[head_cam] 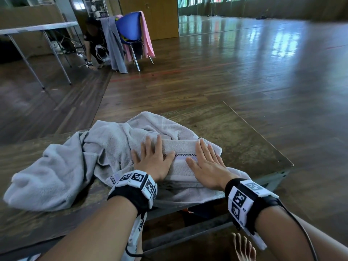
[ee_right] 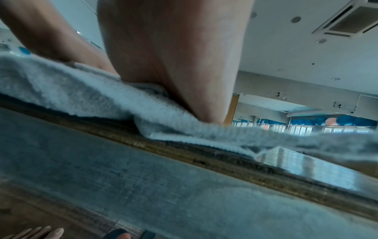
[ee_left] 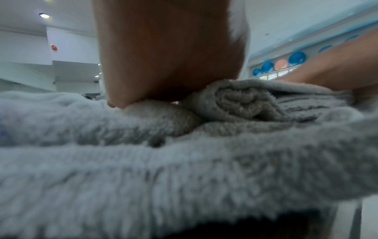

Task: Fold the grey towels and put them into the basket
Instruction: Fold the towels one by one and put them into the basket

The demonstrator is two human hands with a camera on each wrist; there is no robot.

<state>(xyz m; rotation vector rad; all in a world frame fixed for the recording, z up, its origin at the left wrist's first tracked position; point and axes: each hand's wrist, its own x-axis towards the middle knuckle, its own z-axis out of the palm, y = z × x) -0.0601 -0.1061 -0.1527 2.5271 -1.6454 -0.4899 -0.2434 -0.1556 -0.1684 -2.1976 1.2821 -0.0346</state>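
A folded grey towel (head_cam: 181,162) with a checkered band lies near the front edge of the wooden table (head_cam: 244,140). My left hand (head_cam: 152,157) presses flat on its left part, fingers straight. My right hand (head_cam: 207,162) lies flat on its right part. Under and behind it lies a crumpled grey towel (head_cam: 113,144), and another grey towel (head_cam: 52,174) is bunched at the left. In the left wrist view my palm (ee_left: 163,64) bears on the folded layers (ee_left: 245,103). In the right wrist view my palm (ee_right: 174,64) presses the towel (ee_right: 81,93) at the table edge. No basket shows.
A blue chair (head_cam: 130,29) draped with grey and pink cloths stands far back on the wooden floor. A person crouches beside it, near a white folding table (head_cam: 37,29). The table's right corner (head_cam: 290,163) is close. My bare foot (head_cam: 243,247) stands below the table edge.
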